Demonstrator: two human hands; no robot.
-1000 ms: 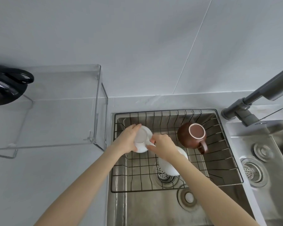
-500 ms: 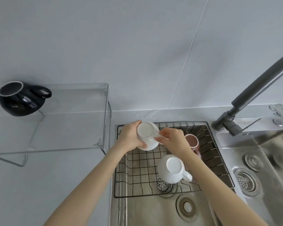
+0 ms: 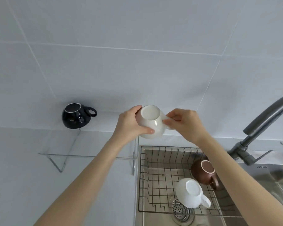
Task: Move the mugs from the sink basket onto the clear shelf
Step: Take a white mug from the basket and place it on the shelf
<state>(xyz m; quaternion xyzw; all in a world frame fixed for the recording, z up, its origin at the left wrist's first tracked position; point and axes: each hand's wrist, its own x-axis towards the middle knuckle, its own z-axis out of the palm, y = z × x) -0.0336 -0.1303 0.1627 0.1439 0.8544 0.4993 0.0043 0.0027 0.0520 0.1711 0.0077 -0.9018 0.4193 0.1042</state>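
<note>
While both hands grasp it, the cream mug point(image 3: 151, 123) hangs upside down above the right end of the clear shelf point(image 3: 88, 154): the left hand point(image 3: 131, 124) wraps its body, the right hand point(image 3: 185, 123) pinches its handle. A black mug point(image 3: 75, 115) sits on the shelf's far left. A white mug point(image 3: 189, 194) and a brown mug point(image 3: 203, 172) lie in the sink basket point(image 3: 153, 176), near right.

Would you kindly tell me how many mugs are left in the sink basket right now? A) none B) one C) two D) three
C: a brown mug and a white mug lie upside down in the sink basket; another white one is held up in both hands.
</note>
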